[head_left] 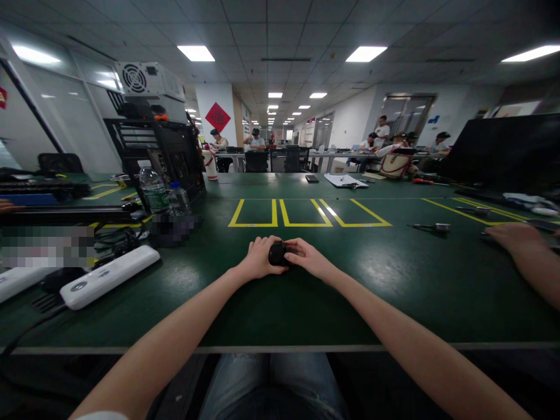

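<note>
A small black rounded object [277,254] is between my hands, low over the green table [271,303]; its kind does not show clearly. My left hand [259,258] curls around its left side, with the thumb below and the fingers above. From the other side, my right hand [310,260] touches it with thumb and fingertips pinched on its right edge. Part of the object is covered by the fingers. Beyond my hands, yellow tape outlines [305,224] mark the tabletop.
On the left lie a white power strip [111,277], plastic bottles [154,189] and an open black computer case [179,154]. Metal-ended tools [440,227] and another person's hand [518,236] are at right. A clipboard [345,181] and a dark phone-like slab [312,179] lie farther back.
</note>
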Motion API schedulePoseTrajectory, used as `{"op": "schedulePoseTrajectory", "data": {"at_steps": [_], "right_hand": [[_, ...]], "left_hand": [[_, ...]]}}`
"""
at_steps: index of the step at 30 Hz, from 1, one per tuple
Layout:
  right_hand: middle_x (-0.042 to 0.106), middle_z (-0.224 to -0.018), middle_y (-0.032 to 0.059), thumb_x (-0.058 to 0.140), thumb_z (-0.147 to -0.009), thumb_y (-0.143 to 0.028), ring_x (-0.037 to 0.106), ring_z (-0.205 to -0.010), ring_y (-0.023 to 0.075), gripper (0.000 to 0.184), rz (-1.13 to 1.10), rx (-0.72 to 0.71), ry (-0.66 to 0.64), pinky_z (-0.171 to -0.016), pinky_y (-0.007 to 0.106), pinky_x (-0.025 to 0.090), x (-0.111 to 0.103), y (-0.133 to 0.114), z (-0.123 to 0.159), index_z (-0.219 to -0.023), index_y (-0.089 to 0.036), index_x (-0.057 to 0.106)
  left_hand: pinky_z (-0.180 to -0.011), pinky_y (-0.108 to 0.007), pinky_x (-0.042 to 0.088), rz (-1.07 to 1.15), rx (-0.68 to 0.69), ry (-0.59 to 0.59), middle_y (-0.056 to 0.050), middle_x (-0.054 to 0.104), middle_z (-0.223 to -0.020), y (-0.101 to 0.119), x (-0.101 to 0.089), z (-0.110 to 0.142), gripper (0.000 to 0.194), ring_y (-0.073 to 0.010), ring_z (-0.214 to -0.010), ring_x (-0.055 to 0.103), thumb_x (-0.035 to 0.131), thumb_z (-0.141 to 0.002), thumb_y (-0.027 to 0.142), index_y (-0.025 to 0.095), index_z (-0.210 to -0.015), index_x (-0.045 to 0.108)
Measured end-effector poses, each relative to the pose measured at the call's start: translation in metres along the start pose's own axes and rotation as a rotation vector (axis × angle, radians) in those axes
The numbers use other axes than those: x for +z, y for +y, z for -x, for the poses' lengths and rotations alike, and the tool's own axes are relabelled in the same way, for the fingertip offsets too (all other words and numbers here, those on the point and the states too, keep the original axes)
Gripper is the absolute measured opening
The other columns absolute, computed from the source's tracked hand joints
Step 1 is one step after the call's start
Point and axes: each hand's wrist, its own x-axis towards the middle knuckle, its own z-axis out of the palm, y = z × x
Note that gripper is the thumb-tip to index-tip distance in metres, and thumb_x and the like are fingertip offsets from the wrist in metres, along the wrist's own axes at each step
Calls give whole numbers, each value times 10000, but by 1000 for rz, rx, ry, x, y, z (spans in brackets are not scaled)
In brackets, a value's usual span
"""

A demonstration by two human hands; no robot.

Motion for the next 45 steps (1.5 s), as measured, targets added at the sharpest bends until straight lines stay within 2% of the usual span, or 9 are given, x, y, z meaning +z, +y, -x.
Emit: {"op": "schedulePoseTrajectory", "data": {"at_steps": [6,13,17,22,29,34,37,40,45], "right_hand": [[533,-954,30,652,-629,-243,517,-949,171,348,-34,-36,-67,-854,371,399,-2,-3,3,-905,-191,448],[555,-915,36,570,-702,-349,538,-892,179,315,-2,17,-18,-806,392,411,-3,2,3,-946,-194,445],[534,-989,54,580,-698,-314,517,-947,185,312,-19,52,-29,-828,393,404,-3,0,3,-954,-187,452],[533,-968,32,670,-609,-230,513,-957,174,387,-66,-31,-75,-848,375,400,-3,1,3,-916,-196,438],[555,-878,21,568,-707,-331,543,-853,161,281,-37,7,-17,-805,379,406,-3,6,1,-917,-199,435],[532,-974,44,581,-696,-312,515,-946,182,319,-44,59,-15,-834,389,401,-3,4,1,-962,-196,448],[519,-1006,45,629,-652,-258,499,-984,178,344,-49,15,-52,-874,380,383,-3,0,3,-943,-188,459],[526,-982,31,670,-607,-228,521,-944,167,415,-82,-11,-91,-848,375,407,-3,-1,4,-947,-199,432],[559,-892,25,576,-699,-344,541,-877,167,319,-63,35,-35,-814,391,418,-1,1,4,-947,-201,435]], "left_hand": [[-707,-334,324,-8,0,-4,-33,492,-977,0,-1,1,629,-238,-864,423,627,-548,485,254,-1079,382],[-703,-333,328,17,24,-1,-36,488,-993,0,-2,1,624,-234,-861,425,611,-562,503,255,-1085,378],[-709,-338,331,15,14,-7,-38,492,-982,0,-2,1,625,-235,-860,428,618,-558,499,253,-1083,383],[-725,-349,330,2,-18,-14,-38,495,-987,2,-2,1,631,-242,-872,429,634,-548,480,253,-1084,389],[-719,-349,334,5,-14,3,-35,496,-991,1,-1,1,639,-243,-874,430,637,-539,488,254,-1081,392],[-715,-347,335,6,9,6,-37,495,-982,-1,0,0,637,-240,-868,431,626,-547,498,256,-1086,387],[-708,-343,337,2,6,5,-35,497,-976,-1,0,0,638,-239,-860,433,630,-542,491,255,-1083,388],[-712,-344,337,-2,-11,0,-33,498,-975,0,0,0,635,-239,-863,436,641,-539,466,253,-1082,389],[-727,-348,332,16,-19,-14,-36,494,-991,2,-3,1,631,-238,-874,434,634,-546,484,254,-1081,391]]}}
